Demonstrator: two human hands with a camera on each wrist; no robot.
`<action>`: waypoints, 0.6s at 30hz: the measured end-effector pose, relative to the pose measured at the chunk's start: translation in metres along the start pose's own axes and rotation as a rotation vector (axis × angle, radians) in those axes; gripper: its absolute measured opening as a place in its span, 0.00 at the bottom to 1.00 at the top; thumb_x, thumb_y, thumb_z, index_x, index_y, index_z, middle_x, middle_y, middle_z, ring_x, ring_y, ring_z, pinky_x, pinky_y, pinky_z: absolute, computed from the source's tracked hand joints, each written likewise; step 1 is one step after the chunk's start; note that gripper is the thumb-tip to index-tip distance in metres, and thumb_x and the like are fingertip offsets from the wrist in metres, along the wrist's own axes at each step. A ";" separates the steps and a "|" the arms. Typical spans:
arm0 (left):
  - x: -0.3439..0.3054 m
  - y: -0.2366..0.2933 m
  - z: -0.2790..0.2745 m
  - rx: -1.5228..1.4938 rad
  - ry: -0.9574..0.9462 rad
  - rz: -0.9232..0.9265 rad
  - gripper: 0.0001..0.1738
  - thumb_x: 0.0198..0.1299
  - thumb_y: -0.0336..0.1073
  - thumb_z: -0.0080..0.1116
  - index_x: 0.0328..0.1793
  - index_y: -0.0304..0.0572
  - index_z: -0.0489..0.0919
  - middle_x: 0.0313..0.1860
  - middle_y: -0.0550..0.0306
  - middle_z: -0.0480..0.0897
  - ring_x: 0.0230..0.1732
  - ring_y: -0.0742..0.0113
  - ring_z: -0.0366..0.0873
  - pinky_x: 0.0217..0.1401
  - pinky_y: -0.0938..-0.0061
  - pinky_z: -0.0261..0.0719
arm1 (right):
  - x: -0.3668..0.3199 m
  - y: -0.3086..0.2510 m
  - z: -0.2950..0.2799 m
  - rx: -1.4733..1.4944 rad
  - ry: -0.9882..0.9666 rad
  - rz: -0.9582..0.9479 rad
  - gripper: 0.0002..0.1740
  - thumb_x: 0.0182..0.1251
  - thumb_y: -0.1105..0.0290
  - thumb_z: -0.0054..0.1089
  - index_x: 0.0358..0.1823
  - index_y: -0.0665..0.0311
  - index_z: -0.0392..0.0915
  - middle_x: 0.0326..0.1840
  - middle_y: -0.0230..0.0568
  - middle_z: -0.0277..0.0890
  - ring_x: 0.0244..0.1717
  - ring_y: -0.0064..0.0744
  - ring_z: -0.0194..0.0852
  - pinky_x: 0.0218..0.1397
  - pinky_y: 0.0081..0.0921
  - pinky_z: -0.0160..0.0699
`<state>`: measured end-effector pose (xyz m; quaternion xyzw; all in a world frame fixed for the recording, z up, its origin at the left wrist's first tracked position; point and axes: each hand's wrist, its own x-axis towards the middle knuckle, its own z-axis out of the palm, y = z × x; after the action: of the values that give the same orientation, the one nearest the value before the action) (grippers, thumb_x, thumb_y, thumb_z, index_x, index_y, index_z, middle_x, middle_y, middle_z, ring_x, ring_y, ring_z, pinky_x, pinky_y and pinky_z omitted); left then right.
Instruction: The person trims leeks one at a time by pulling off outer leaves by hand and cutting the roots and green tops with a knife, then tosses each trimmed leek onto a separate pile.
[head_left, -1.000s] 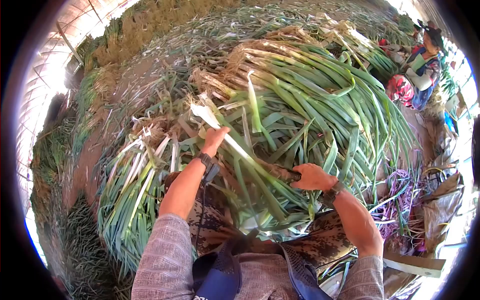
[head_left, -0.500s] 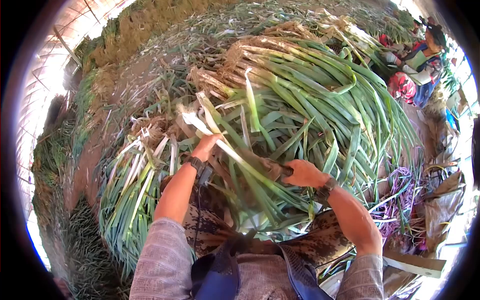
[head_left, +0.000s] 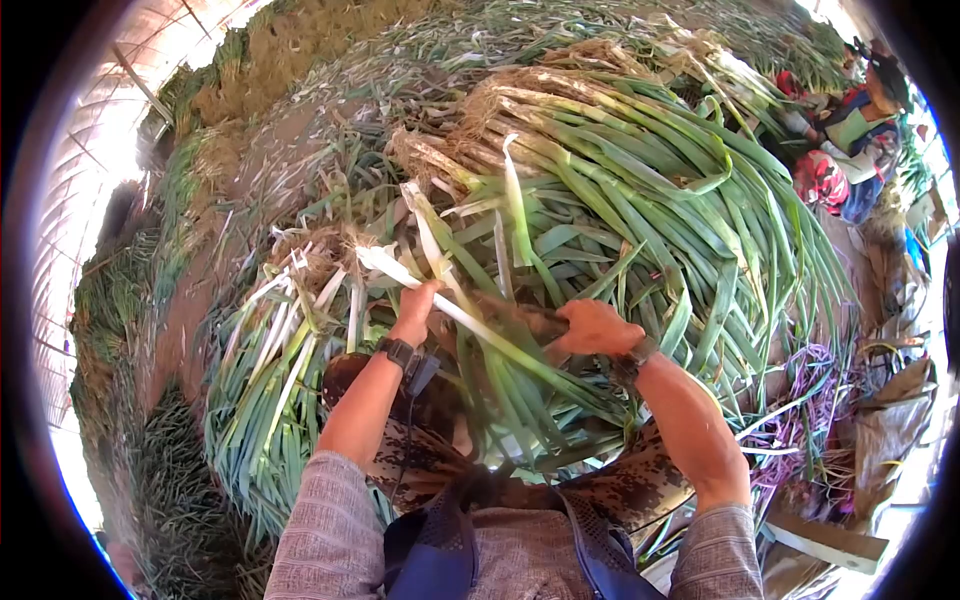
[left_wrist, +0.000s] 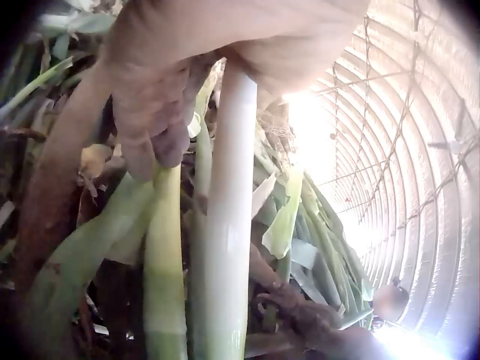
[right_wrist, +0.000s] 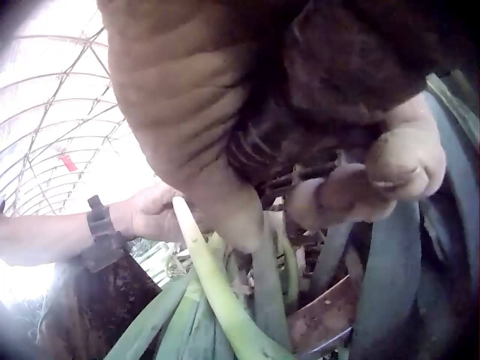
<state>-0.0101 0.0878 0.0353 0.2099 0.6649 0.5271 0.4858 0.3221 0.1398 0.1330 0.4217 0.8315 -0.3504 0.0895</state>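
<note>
My left hand (head_left: 412, 318) grips a leek (head_left: 480, 333) round its white stalk, root end up to the left and green leaves hanging down to the right. In the left wrist view its fingertips also rest against a yellow-green stalk (left_wrist: 165, 262) beside the white one. My right hand (head_left: 598, 328) is curled round a knife; its brown, rusty blade (head_left: 530, 317), blurred in the head view, points left across the leek's leaves. A shiny lower edge of the blade shows in the right wrist view, while the handle is mostly hidden in the fist.
A large heap of leeks (head_left: 640, 170) lies ahead, roots to the left. Another bunch (head_left: 270, 390) is at my left. Purple strings (head_left: 795, 400) lie at the right, by a pale board (head_left: 825, 540). A person (head_left: 860, 150) sits at the far right.
My left hand has moved slightly down and left with the leek. My right hand has moved up and left with the knife, closer to the left hand.
</note>
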 end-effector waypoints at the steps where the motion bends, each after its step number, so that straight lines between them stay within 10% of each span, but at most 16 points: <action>1: -0.003 0.004 0.000 0.059 0.028 -0.021 0.14 0.61 0.37 0.60 0.46 0.34 0.80 0.38 0.49 0.85 0.36 0.58 0.85 0.42 0.63 0.85 | -0.003 0.000 -0.001 -0.003 0.001 -0.002 0.26 0.52 0.48 0.65 0.45 0.61 0.85 0.40 0.53 0.84 0.45 0.57 0.82 0.51 0.44 0.79; 18: 0.012 0.000 0.029 -0.063 0.021 0.023 0.13 0.62 0.40 0.65 0.46 0.43 0.79 0.37 0.60 0.79 0.37 0.64 0.77 0.39 0.66 0.73 | 0.012 0.001 0.010 0.055 0.069 -0.032 0.25 0.50 0.51 0.66 0.43 0.64 0.83 0.41 0.55 0.84 0.48 0.58 0.81 0.54 0.49 0.78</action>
<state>0.0095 0.1119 0.0307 0.1967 0.6505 0.5555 0.4792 0.3140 0.1411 0.1203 0.4225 0.8308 -0.3598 0.0433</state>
